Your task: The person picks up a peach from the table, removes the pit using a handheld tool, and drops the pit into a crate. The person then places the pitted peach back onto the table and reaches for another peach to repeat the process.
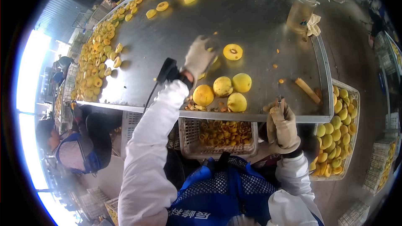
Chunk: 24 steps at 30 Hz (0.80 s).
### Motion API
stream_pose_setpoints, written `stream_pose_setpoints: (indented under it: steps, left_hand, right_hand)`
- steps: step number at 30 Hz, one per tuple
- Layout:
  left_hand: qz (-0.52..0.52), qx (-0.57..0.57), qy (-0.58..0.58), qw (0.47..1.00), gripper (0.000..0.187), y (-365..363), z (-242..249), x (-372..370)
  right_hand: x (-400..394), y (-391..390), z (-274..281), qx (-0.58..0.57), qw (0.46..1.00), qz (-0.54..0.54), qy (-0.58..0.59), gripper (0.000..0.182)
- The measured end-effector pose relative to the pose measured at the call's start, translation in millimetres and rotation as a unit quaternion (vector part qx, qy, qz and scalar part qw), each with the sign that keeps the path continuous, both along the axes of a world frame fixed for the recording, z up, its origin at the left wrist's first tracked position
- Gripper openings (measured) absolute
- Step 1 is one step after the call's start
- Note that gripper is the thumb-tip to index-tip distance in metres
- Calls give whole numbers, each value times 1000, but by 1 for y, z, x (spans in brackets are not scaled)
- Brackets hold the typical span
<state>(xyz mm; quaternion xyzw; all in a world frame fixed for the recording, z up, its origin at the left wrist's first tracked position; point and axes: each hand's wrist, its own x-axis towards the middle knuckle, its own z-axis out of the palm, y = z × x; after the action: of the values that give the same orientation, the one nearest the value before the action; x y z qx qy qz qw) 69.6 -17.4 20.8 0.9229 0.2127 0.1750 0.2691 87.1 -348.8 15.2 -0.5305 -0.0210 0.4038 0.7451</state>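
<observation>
My left hand (pixel 201 56), in a pale work glove and slightly blurred, is over the metal table (pixel 251 21). Its fingers curl around a yellow peach half (pixel 214 60), mostly hidden by the glove. Just right of it lies a cut peach half (pixel 233 52), face up with the pit in its middle. Nearer the front edge sit several whole yellow peaches (pixel 222 86). At that edge my gloved right hand (pixel 284 126) is closed around a slim hand tool (pixel 279 99) with a narrow metal tip pointing away from me; the handle is largely covered.
Peach halves (pixel 94 65) are heaped along the table's left side. A lidded plastic jug (pixel 301 10) stands at the back right, a wooden stick (pixel 307 91) nearer. Below are a crate of scraps (pixel 184 138) and a crate of peaches (pixel 355 100). Another person (pixel 79 150) sits left.
</observation>
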Motion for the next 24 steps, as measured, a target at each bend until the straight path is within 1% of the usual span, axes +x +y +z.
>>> stream_pose_setpoints:
  steps: [1,2,3,5,6,7,9,10,11,12,13,14,15,16,17,18,19,20,21,22,23,24]
  left_hand:
    - [1,0,-1,1000,42,11,-2,8]
    - [42,18,140,989,43,21,-4,16]
    - [84,35,277,957,44,26,-8,20]
    - [48,19,225,973,47,21,-26,17]
    - [54,33,177,982,50,27,-51,19]
    - [54,60,141,987,50,18,-50,17]
    - [62,25,115,991,48,-5,-19,4]
    - [72,27,111,991,48,-8,-11,-3]
    - [40,-113,31,992,45,-11,-4,-13]
    - [9,-248,-54,967,42,-13,2,-27]
    - [27,-244,-61,967,42,-27,19,-49]
    - [-26,-302,-172,937,40,-50,41,-78]
    - [-82,-350,-281,890,38,-71,50,-104]
    - [-82,-206,-329,918,39,-86,39,-127]
    - [-82,-58,-365,926,41,-97,31,-144]
    - [-61,232,-187,952,49,-95,29,-167]
    - [-35,187,-222,956,49,-108,18,-186]
    - [-50,-146,-276,949,49,-119,14,-199]
    - [-60,-466,-302,830,50,-130,11,-210]
    - [-69,-683,-395,611,53,-139,23,-223]
    - [6,-628,-379,679,52,-144,10,-230]
    - [43,-384,-302,871,52,-150,11,-239]
  right_hand:
    - [-2,0,-1,2,1000,-2,-9,19]
    - [-3,-1,-1,3,1000,-2,-11,19]
    - [-3,-1,0,1,1000,4,-10,19]
    - [-4,0,1,7,1000,15,-15,19]
    - [-5,0,0,-8,1000,8,-29,19]
    - [-6,1,-1,-21,999,4,-44,19]
    - [-6,-1,-11,-18,998,19,-60,22]
    - [-6,-2,-14,-43,995,18,-84,23]
    - [-8,-2,-18,-69,991,18,-109,24]
    - [-11,0,-25,-88,988,6,-124,25]
    - [-14,3,-28,-83,988,25,-127,25]
    - [-19,7,-31,-60,991,24,-115,25]
    - [-24,10,-34,-38,994,23,-100,26]
    - [-29,12,-39,-40,990,52,-125,26]
    - [-34,15,-35,-39,989,67,-125,26]
    - [-40,18,-30,-49,984,110,-134,27]
    - [-47,21,-26,-61,977,151,-140,27]
    - [-49,29,-21,-35,982,176,-62,26]
    - [-68,32,-14,-130,926,175,-307,29]
    - [-76,36,-11,-124,913,199,-335,32]
    - [-82,33,-11,-127,898,222,-358,36]
    - [-88,29,-7,-100,906,255,-322,40]
